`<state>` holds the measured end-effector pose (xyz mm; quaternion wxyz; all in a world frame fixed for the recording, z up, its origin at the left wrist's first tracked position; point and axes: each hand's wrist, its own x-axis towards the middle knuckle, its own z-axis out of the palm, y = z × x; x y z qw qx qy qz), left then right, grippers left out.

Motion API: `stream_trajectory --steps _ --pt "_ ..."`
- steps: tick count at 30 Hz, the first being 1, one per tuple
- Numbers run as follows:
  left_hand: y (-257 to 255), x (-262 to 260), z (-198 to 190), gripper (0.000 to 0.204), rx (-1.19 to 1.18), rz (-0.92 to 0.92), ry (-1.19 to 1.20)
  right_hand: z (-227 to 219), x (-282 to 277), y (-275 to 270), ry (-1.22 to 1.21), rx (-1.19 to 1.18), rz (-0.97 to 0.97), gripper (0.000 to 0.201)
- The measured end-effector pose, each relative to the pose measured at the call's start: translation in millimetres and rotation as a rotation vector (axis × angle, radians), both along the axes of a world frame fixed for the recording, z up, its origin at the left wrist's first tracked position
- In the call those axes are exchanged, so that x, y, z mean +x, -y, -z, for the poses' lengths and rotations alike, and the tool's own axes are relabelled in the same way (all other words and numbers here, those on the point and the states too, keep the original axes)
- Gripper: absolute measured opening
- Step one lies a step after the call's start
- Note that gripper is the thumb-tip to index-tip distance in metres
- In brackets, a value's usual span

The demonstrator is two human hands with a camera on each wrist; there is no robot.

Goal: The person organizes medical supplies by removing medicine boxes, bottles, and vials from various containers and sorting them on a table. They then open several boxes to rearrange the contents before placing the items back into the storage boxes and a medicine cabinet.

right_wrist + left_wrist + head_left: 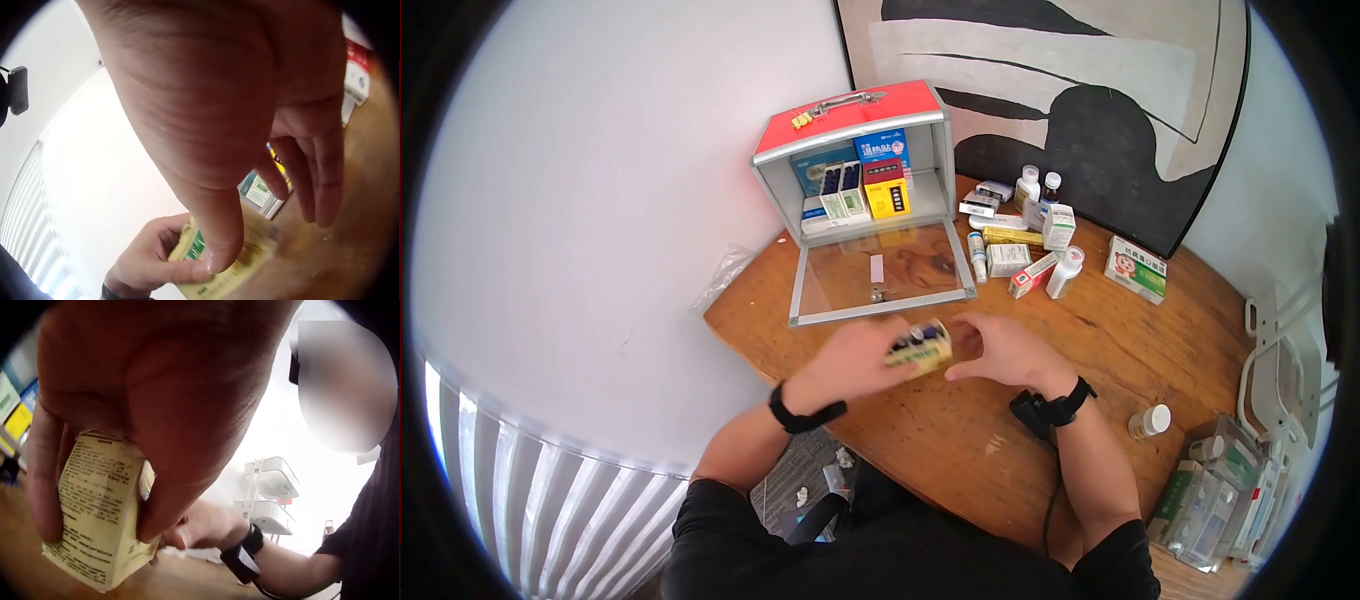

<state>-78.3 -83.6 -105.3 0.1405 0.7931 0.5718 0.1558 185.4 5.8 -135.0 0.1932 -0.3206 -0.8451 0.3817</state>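
Note:
Between its thumb and fingers my left hand (855, 358) grips a small yellow medicine box (920, 348), held over the near part of the table. Dense dark print covers the box side in the left wrist view, and the right wrist view shows a green patch on it. Just right of the box is my right hand (1012, 352), thumb and fingers spread apart around nothing. Its thumb (222, 250) overlaps the box in the right wrist view. Behind both hands stands a red-topped medicine case (850, 125), its clear front flap (840, 290) folded down on the table, with several boxes inside.
Several medicine boxes and bottles, among them a white bottle (1064, 275), crowd the back of the wooden table (960, 440). A green-and-white box (1137, 270) lies farther right. Another small bottle (1150, 422) stands at the right, near a clear bin (1210, 500) of packages.

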Motion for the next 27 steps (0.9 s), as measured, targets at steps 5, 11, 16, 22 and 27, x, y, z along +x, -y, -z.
stream_trajectory --steps 5,11,16,22,27 --pt "-48 -64 -70 0.044 0.308 -0.403 -0.065 8 6 -13 0.266 -0.087 -0.094 0.049" --pt "-164 -135 -63 0.032 0.46 -0.577 -0.403 23 8 -20 0.215 -0.144 -0.146 0.038" --pt "-212 -153 -60 0.024 0.337 -0.651 -0.544 29 10 -23 0.184 -0.188 -0.171 0.034" --pt "-280 -212 -21 0.031 0.092 -0.724 -0.54 31 11 -27 0.178 -0.191 -0.193 0.032" --pt "-319 -252 8 0.033 -0.095 -0.632 -0.49 33 12 -28 0.169 -0.178 -0.173 0.033"
